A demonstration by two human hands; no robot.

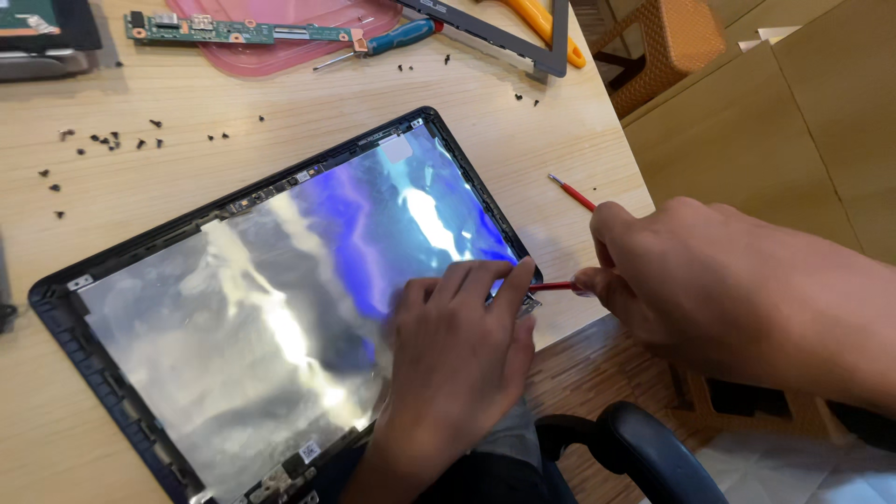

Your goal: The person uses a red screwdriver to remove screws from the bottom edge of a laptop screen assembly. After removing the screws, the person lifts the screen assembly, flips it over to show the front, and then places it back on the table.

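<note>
Already the bezel frame [523,42] lies removed among loose screws [112,142] on the tabletop [149,93]. Left hand [457,350] presses flat, fingers spread, on the silvery display panel [280,308] lying in its dark lid; right hand [672,280] pinches a red tool [553,287] at the panel's corner. Judging by this, the panel still sits unfreed.

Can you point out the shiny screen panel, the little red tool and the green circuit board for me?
Screen panel [261,327]: head view, on its bare reflective back.
Red tool [553,287]: head view, on the shaft between the two hands.
Green circuit board [224,31]: head view, on its middle, lying on the pink tray.
</note>
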